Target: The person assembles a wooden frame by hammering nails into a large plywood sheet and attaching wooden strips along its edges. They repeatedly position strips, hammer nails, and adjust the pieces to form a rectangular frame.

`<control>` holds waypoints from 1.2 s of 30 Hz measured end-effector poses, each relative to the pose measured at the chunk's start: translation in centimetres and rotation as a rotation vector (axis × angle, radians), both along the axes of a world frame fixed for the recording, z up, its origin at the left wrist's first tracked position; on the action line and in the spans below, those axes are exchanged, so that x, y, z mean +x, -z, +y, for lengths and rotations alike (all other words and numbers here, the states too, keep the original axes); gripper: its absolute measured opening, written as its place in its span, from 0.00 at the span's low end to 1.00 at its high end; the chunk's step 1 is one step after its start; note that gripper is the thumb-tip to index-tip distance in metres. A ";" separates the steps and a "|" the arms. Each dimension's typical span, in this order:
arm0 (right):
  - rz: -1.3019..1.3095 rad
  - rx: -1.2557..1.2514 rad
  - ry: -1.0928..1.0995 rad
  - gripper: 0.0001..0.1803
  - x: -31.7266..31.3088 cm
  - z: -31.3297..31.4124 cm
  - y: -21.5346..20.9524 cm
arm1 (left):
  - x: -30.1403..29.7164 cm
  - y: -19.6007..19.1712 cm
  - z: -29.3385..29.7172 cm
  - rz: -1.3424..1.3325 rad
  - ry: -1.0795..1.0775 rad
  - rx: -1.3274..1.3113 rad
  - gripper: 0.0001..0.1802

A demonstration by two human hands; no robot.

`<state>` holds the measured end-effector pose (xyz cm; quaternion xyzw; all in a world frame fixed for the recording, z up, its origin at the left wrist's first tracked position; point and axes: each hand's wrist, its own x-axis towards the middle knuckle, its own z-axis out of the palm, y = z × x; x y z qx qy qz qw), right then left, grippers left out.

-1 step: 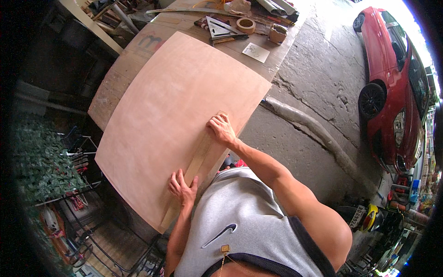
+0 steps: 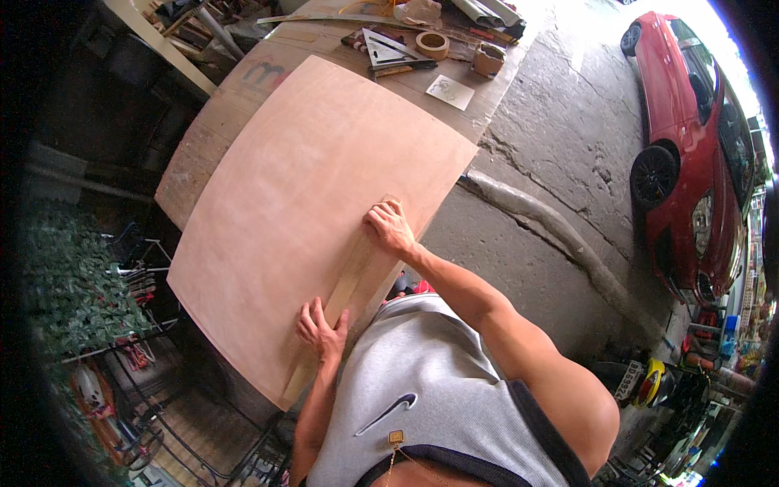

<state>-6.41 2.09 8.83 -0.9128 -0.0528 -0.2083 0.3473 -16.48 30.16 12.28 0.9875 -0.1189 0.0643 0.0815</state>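
Observation:
A thin, flat wooden strip (image 2: pixel 347 282) lies along the near edge of a large, pale plywood sheet (image 2: pixel 276 187). Toward the strip's far right end, my right hand (image 2: pixel 390 227) is closed over it with bent fingers. My left hand (image 2: pixel 323 331) straddles the strip lower down, fingers on its far side and thumb on its near side. Both hands press it flat against the sheet. Under my palms the strip is hidden.
Cardboard (image 2: pixel 199 154) covers the surface beneath the sheet. On it, farther back, are a metal triangle square (image 2: pixel 389 50), a tape roll (image 2: pixel 432 45), a small box (image 2: pixel 488 59) and a white card (image 2: pixel 450 92). A red car (image 2: pixel 690 138) stands on the concrete floor at right.

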 end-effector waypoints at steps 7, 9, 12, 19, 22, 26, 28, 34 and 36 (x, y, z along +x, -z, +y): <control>-0.023 -0.016 0.018 0.08 1.0 -0.6 0.4 | 0.9 0.8 -0.5 -0.013 0.001 -0.013 0.40; -0.012 -0.017 0.016 0.08 1.0 -0.6 0.4 | 0.9 0.9 -0.5 -0.006 -0.004 -0.017 0.40; -0.007 -0.013 0.011 0.08 0.9 -0.5 0.4 | 0.8 1.0 -0.4 -0.011 -0.004 -0.028 0.40; -0.035 -0.022 0.013 0.07 1.0 -0.7 0.5 | 0.9 1.2 -0.4 -0.009 -0.002 -0.046 0.40; -0.034 -0.039 0.019 0.08 1.1 -0.6 0.5 | 0.8 1.1 -0.5 -0.009 -0.002 -0.051 0.40; -0.006 -0.024 0.011 0.07 0.9 -0.5 0.4 | 0.8 0.9 -0.5 -0.003 -0.005 -0.038 0.40; -0.016 -0.022 0.010 0.07 0.9 -0.6 0.5 | 0.8 0.8 -0.6 0.007 -0.007 -0.043 0.40; -0.082 -0.029 0.004 0.07 1.2 -0.8 0.8 | 0.8 0.7 -0.4 0.008 0.001 -0.058 0.39; -0.104 0.064 0.014 0.08 1.2 -0.7 0.6 | 0.8 0.9 -0.3 0.012 -0.003 -0.074 0.39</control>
